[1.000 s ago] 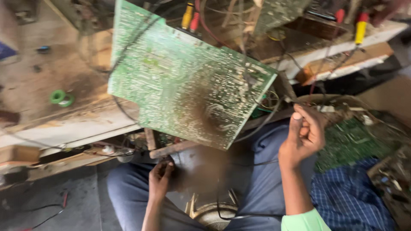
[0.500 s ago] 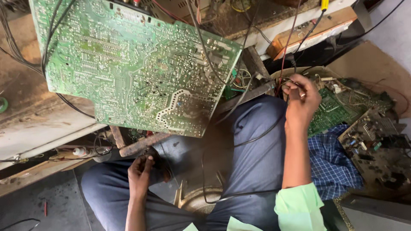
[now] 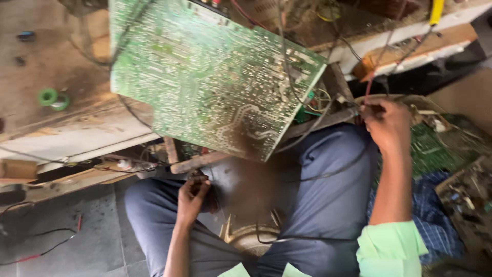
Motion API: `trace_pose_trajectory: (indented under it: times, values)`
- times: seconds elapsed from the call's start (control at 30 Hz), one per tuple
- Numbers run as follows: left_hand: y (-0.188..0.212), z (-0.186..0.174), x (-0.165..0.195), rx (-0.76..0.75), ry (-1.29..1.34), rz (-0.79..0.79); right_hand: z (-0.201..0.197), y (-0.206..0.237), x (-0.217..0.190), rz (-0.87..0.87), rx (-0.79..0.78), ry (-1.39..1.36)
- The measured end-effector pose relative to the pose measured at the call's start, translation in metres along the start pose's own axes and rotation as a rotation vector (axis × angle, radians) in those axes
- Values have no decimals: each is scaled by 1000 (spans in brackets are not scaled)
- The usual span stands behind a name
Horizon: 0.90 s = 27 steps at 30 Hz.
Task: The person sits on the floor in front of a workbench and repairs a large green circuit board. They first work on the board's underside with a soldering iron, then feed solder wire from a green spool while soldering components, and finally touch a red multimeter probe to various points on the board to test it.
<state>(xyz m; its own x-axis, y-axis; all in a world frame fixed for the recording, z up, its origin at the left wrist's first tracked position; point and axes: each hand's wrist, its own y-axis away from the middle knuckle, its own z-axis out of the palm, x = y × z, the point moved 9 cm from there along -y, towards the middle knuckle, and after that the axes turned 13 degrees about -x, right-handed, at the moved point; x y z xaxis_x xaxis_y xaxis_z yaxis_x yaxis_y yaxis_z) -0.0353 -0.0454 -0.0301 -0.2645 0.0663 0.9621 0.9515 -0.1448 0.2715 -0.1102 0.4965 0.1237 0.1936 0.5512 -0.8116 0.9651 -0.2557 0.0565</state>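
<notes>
Cluttered table is carrying a tilted green circuit board. Left hand is curling by the board's lower edge; grasp unclear. Right hand is pinching thin wires. Keeping the wires slack, not yanked, seems best.

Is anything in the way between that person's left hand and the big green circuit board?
Nothing solid blocks it. The left hand sits just under the circuit board, by a wooden strip along the board's lower edge. Only loose dark wires trail nearby, towards the right hand.
</notes>
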Motion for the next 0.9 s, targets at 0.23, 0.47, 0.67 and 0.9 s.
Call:
trace_pose_trajectory:
  times: [0.23,0.47,0.67,0.9]
  values:
    - [15,53,20,-388,126,16,-18,35,-41,-103,4,-273]
    - [54,156,135,-718,-58,186,-15,64,-100,-177,-400,-1352]
    - [68,222,241,-674,-178,651,11,64,-130,-119,-581,-1879]
    - [47,272,241,-703,-103,600,29,64,-131,55,-577,-2081]
